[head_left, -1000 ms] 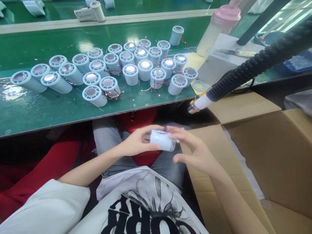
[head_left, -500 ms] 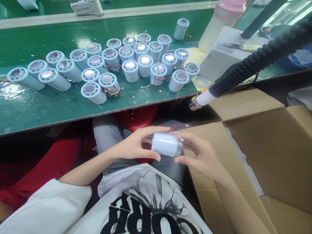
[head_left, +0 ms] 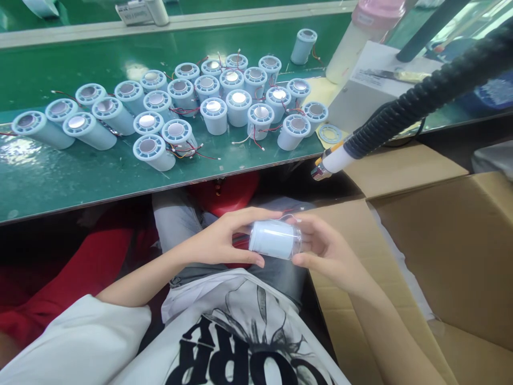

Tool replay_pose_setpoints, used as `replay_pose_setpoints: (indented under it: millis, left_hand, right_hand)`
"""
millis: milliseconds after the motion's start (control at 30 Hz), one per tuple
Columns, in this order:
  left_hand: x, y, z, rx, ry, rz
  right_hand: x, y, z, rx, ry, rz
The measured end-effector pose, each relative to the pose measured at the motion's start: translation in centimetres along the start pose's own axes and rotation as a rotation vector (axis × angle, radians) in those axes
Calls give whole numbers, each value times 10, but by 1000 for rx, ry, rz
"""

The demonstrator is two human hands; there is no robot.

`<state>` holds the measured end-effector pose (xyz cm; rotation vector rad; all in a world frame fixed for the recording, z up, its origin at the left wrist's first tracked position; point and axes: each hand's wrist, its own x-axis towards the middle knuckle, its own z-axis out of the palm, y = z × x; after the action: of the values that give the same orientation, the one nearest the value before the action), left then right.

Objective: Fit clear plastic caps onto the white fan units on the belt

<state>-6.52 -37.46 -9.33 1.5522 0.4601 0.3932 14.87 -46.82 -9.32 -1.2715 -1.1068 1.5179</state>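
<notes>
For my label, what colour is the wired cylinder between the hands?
The wired cylinder is pale blue, seen best in the head view.

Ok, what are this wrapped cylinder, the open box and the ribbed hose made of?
Wrapped cylinder: probably smooth plastic, under glossy see-through film overhanging one end. Open box: matte brown cardboard, creased flaps. Ribbed hose: likely black plastic, faintly shiny, corrugated.

Your left hand is partly hidden behind the pale-blue cylinder; cardboard box cut off right, shirt print below.
</notes>
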Motion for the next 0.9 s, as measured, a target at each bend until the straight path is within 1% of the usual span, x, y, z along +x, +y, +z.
replay_pose_setpoints:
  millis: [367, 467, 567, 700, 900]
  left_hand:
    - [-1, -3, -2, 43, -13, 21]
    - [-1, -2, -1, 51, -14, 29]
    - [0, -3, -1, 68, -14, 64]
    - [1, -6, -2, 96, -25, 134]
    - [3, -12, -5, 141, -48, 222]
  right_hand:
    - [5, 4, 4, 231, -12, 101]
    - [6, 5, 5, 278, -6, 160]
    - [6, 8, 7, 315, -3, 241]
    - [8, 11, 11, 340, 17, 307]
    - [10, 6, 16, 385, -40, 390]
